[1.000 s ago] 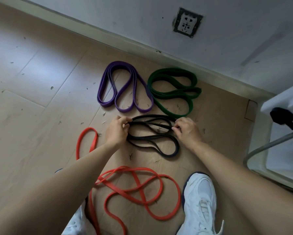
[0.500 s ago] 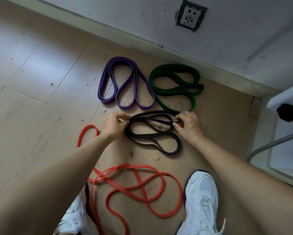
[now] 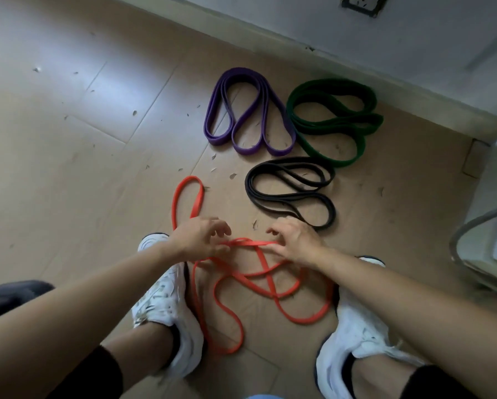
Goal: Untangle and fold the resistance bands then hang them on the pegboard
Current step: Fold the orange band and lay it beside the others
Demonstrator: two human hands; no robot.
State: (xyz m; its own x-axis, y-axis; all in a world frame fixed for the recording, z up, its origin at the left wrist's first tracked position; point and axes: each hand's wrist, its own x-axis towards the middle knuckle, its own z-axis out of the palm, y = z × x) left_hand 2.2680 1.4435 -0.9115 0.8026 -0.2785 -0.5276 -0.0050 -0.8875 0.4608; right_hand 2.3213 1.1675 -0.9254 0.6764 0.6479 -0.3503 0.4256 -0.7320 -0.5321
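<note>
Orange band [image 3: 189,179] now under attention, with both hands off the black band [image 3: 287,197], left folded on the floor [image 3: 97,139] just below the purple band [image 3: 241,72] and green band [image 3: 333,82]: judged 3 of 4 folded, 1 tangled, 0 hung. Left hand [image 3: 198,237] and right hand [image 3: 296,240] each closed in a pinching grip on the same uppermost orange strand, stretched short between the 2 grips. Remainder sprawled in crossed loops between the white shoes [image 3: 160,300], with 1 long loop out beyond the left hand, touching no other band.
</note>
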